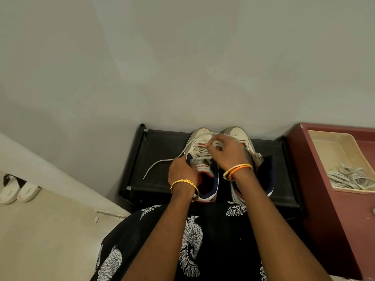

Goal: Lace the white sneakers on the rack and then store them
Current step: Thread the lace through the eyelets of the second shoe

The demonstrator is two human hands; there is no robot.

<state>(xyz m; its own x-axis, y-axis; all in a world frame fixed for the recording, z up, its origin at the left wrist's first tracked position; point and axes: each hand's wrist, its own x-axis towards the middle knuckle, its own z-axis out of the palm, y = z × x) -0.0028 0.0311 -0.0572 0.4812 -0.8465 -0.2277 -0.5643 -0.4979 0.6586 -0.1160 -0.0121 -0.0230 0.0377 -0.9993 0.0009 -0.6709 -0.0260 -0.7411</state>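
While both hands work the lace on the left sneaker, left hand and right hand pinching it, the right sneaker looks undone, so storing's far off.

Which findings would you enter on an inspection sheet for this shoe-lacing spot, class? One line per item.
Surface: black rack top holds both shoes.
Job's things: left sneaker partly laced, its lace trailing across the rack; right sneaker beside it.
Clutter: tray of spare laces on the red cabinet.
Grippers: left hand grips the left sneaker's collar; right hand pinches lace.
Cables: nothing seen.
Surroundings: plain wall; white slippers on the floor.
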